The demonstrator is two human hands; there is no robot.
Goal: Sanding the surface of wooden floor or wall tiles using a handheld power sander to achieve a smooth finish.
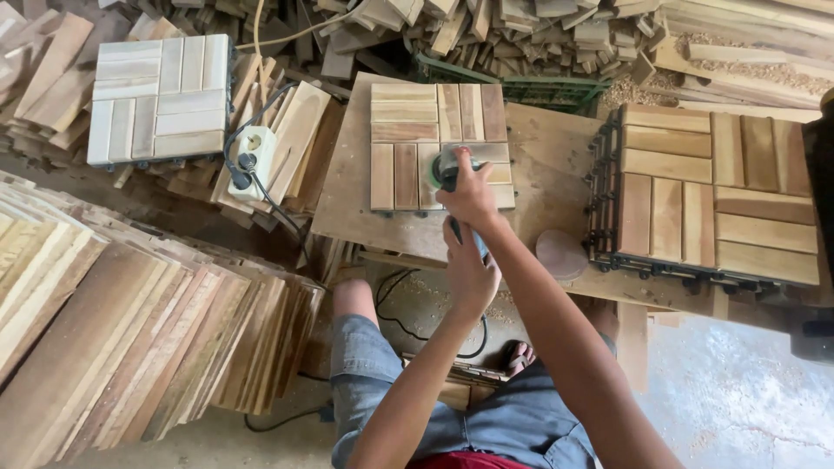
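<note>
Sander [447, 169]: on the wooden tile [439, 146], mid-bench. Your right hand [469, 195] clamps its head, left hand [469, 274] wraps the rear handle. Probably heavy, stiff, buzzy; grip both ends.

Tan/brown checker-slat tile [417, 143], grey shorts [365, 365].

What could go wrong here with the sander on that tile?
1. The wooden tile lies loose on the board with no clamp visible; the sander could push it.
2. The cable trails near the knee and could snag.
3. Both the right hand and left hand grip the tool, leaving none free to steady the tile.
</note>
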